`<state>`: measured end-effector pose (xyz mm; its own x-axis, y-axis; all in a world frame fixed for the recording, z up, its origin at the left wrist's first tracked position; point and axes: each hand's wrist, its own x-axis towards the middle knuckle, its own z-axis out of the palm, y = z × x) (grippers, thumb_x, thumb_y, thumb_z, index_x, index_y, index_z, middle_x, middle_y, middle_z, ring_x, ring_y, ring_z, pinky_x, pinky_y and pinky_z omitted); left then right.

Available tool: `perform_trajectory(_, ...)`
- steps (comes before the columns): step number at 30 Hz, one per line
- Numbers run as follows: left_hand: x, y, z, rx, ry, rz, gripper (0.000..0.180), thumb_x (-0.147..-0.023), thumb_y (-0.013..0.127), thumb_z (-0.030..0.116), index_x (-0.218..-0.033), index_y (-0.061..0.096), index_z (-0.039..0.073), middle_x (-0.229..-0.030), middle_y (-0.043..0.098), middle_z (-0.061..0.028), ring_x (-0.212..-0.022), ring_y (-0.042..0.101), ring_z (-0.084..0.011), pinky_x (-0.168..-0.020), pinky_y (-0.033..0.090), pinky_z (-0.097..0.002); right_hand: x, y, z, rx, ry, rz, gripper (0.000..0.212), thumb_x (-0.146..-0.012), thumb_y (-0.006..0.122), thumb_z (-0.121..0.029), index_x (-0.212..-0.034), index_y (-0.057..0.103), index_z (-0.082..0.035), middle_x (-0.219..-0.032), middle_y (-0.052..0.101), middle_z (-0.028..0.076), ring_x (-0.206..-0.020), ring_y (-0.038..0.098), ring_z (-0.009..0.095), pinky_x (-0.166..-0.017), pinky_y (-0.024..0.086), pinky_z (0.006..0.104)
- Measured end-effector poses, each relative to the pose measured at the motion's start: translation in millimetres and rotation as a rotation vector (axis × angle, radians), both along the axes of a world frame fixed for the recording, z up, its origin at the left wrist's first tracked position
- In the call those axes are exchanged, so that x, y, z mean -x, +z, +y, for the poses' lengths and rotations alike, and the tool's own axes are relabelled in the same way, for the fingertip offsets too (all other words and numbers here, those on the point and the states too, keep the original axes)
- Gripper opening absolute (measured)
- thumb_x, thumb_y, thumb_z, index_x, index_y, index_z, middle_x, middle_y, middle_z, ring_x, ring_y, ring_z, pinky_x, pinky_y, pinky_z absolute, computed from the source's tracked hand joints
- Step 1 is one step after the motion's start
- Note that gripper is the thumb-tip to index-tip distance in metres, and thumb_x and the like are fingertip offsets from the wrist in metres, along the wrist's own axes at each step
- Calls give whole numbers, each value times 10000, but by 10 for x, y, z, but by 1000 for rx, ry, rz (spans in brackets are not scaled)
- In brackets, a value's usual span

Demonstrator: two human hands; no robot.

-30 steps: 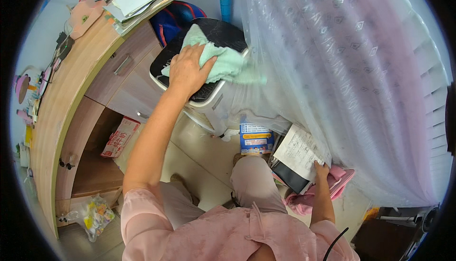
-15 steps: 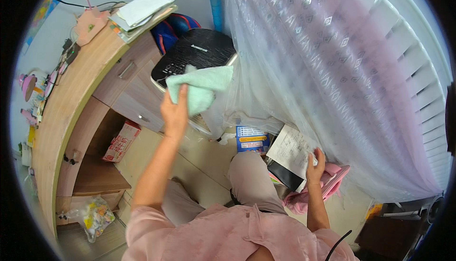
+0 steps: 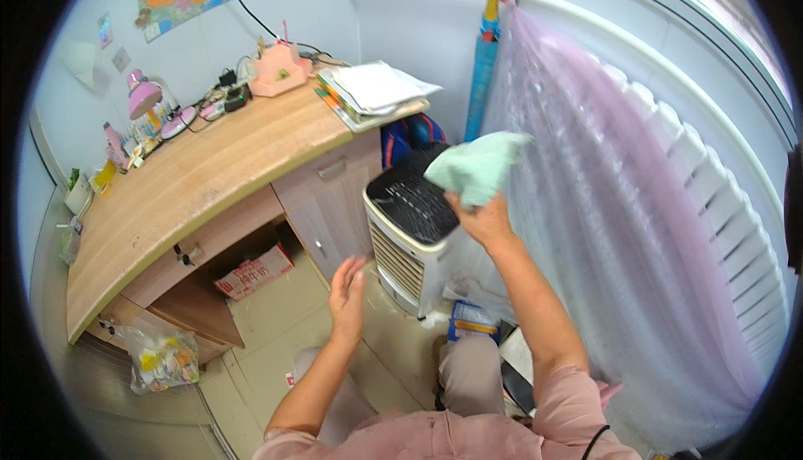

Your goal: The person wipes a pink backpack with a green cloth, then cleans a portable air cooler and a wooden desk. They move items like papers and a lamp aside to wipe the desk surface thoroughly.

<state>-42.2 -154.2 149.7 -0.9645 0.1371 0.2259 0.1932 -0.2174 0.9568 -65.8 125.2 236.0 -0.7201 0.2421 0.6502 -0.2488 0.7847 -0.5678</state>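
Note:
Raised over the right side of the air cooler's black top [image 3: 410, 201], my right hand [image 3: 487, 219] is closed on a pale green cloth [image 3: 477, 163]. Most of the cloth hangs up and away from my fingers, and I cannot tell whether any of it touches the cooler. The cooler's white slatted body [image 3: 398, 263] stands on the floor beside the desk. My left hand [image 3: 346, 299] is lower and to the left, in front of the cooler, its fingers stretched out with nothing in them.
A wooden desk [image 3: 213, 171] curves along the left, with papers [image 3: 376, 88], a pink lamp [image 3: 144, 96] and cables. A sheer purple curtain [image 3: 602, 209] hangs at the right, a blue umbrella [image 3: 479, 84] beside it. A blue box [image 3: 473, 322] lies near my knees; a plastic bag [image 3: 163, 360] hangs lower left.
The green cloth has passed from my left hand to my right. My right hand has risen from beside the papers on the floor; my left has drawn back. The view has tilted up.

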Motion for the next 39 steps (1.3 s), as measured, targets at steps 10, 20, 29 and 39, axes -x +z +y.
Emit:
perform_trajectory(10, 472, -1423, -753, -53, 192, -441, 258, -952, 564, 268, -1044, 628, 36, -974, 686, -52, -879, 611, -129, -786, 446, -276, 803, -481, -373, -572, 409, -172, 445, -725, 666, -53, -1161, 598, 2, -1178, 558, 235, -1122, 537, 383, -947, 447, 418)
perform_trajectory(20, 507, -1566, -1105, 43, 77, -624, 291, -944, 567, 282, -1065, 618, 23, -1022, 696, -77, -917, 646, -158, -800, 466, -285, 1883, 944, -1478, -511, 377, 209, 508, -832, 619, -319, -1201, 576, 28, -1299, 466, 287, -1178, 477, 412, -1017, 380, 443)
perform_trajectory(29, 456, -1415, -1479, -58, 200, -615, 308, -934, 581, 301, -1045, 629, 17, -999, 690, -83, -906, 632, -164, -809, 472, -294, 2407, 718, -2631, -632, 569, -383, 803, -856, 436, -680, -1330, 505, -36, -1395, 391, 301, -1336, 340, 395, -1126, 254, 425)
perform_trajectory(39, 374, -1243, -1574, -214, 155, -660, 275, -913, 606, 256, -1081, 606, 39, -996, 697, -47, -907, 637, -133, -813, 458, -272, 2381, 935, -2211, -445, 229, -459, 553, -901, 522, -483, -1255, 571, -62, -1217, 551, 277, -1145, 532, 387, -971, 419, 453)
